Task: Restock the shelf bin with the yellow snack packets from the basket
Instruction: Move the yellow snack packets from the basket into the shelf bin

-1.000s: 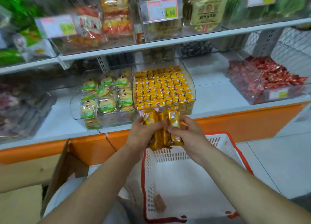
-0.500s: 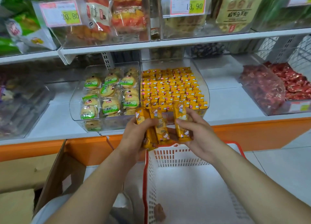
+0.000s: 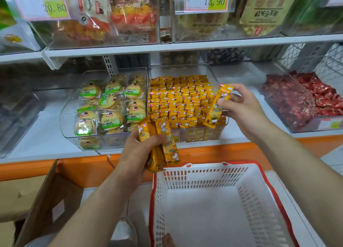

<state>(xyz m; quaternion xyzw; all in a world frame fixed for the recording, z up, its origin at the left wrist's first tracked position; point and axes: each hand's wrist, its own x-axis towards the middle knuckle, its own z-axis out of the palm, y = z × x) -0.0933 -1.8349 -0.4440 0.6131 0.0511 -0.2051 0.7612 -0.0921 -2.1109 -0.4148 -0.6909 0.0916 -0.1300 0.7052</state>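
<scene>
Right hand (image 3: 241, 109) pinches one long yellow foil snack packet (image 3: 217, 107) in its grip, near-upright, over the front right corner of the clear plastic shelf bin (image 3: 193, 135); left hand (image 3: 137, 152) clutches spare packets (image 3: 169, 148) just below its front wall.

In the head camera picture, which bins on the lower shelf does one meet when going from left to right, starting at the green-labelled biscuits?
bin of green-labelled biscuits → shelf bin of yellow snack packets → bin of red-wrapped sweets
</scene>
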